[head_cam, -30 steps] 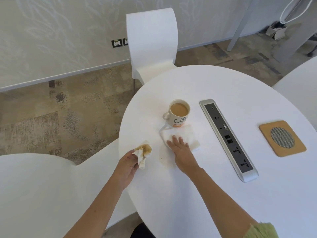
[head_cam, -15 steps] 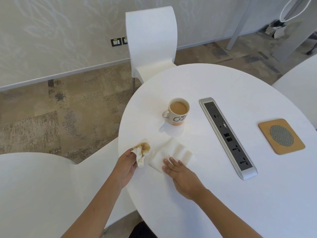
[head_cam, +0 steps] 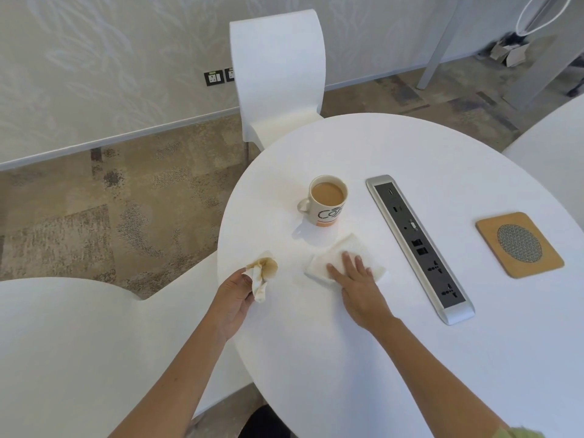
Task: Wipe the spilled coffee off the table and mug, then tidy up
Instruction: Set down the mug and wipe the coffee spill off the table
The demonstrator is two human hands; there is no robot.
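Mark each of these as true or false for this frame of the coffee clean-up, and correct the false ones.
1. The left hand holds a coffee-stained crumpled tissue. True.
2. The right hand presses flat on a clean white tissue on the table. True.
3. The mug is empty and tipped on its side. False: it stands upright with milky coffee in it.
4. The cork coaster sits under the mug. False: it lies apart, beyond the power strip.
5. The mug's handle points toward the power strip. False: it points away from it.
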